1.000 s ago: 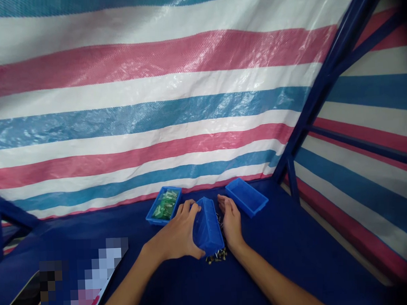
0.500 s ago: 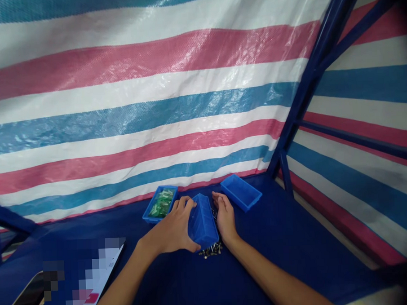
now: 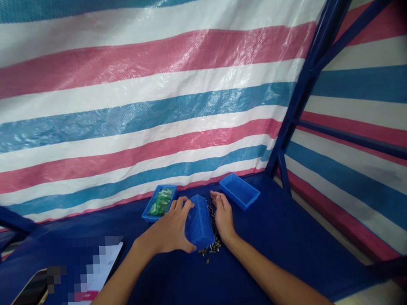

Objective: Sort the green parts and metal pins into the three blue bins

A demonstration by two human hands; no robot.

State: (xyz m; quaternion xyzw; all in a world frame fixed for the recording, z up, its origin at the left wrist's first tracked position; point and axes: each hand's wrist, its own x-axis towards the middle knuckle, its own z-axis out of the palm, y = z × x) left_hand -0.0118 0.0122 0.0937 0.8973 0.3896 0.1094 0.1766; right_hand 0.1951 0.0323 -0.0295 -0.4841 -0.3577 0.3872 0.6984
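My left hand (image 3: pixel 171 228) grips a blue plastic bin (image 3: pixel 200 222) from its left side, thumb near and fingers far. The bin is tipped onto its side, its underside turned toward the right. Small metal screws (image 3: pixel 212 246) lie in a heap on the dark blue tabletop (image 3: pixel 262 253), beside and below the bin's right edge. Just right of the heap stands my right hand (image 3: pixel 224 217), cupped with its fingers held out and nothing visibly gripped. Part of the heap is hidden behind the bin and the right hand.
A blue bin with green-and-clear packets (image 3: pixel 160 201) sits behind my left hand. Another blue bin (image 3: pixel 240 191) stands at the back right. A phone (image 3: pixel 24 297) and a partly blurred sheet (image 3: pixel 105 260) lie front left. Striped sheeting (image 3: pixel 137 115) and a blue frame post (image 3: pixel 283 135) border the table.
The tipped bin has shifted slightly left with my left hand, baring more of the screw heap. One screw now lies apart toward the front. My right hand has hardly moved.
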